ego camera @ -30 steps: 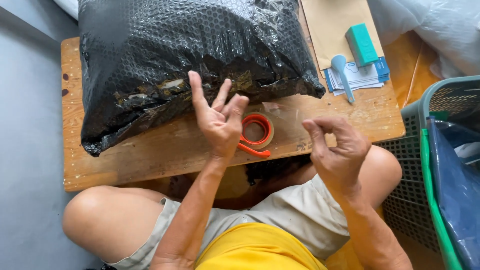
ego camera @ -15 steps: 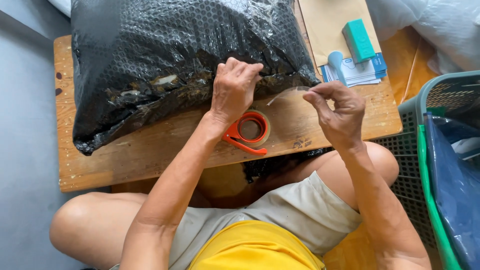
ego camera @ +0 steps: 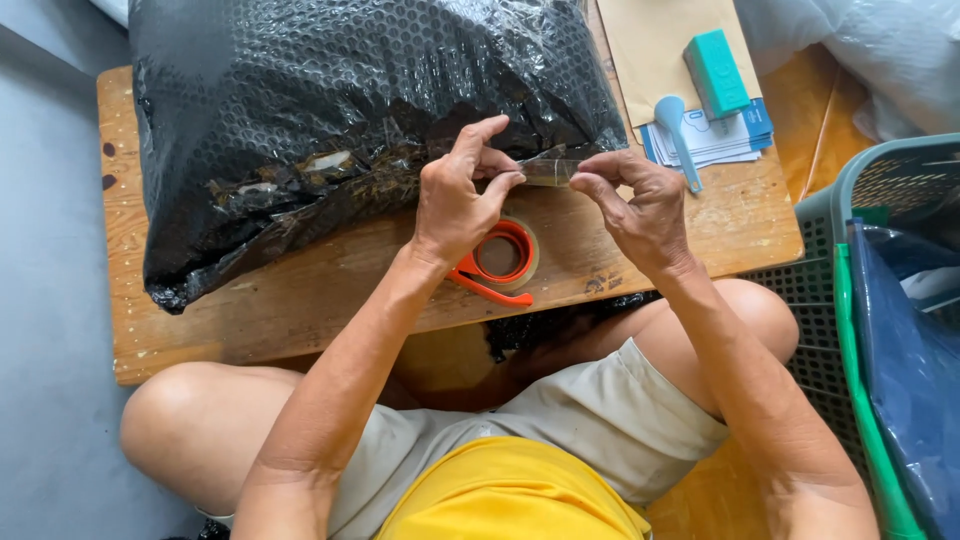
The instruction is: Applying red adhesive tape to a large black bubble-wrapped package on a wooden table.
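While both hands pinch a clear tape strip point(ego camera: 548, 170) taut, left hand point(ego camera: 458, 195) and right hand point(ego camera: 640, 205) hover over an orange tape dispenser point(ego camera: 500, 258), black bubble-wrapped parcel point(ego camera: 350, 120) just beyond.

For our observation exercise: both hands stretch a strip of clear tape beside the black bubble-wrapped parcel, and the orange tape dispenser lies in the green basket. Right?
Not quite. In the head view the orange tape dispenser lies on the wooden table, below the left hand, not in the green basket. Both hands do stretch the tape strip.

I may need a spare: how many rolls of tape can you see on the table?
1. The tape roll in its orange holder lies on the wooden table, just below the left hand. Others may be hidden under the black package.
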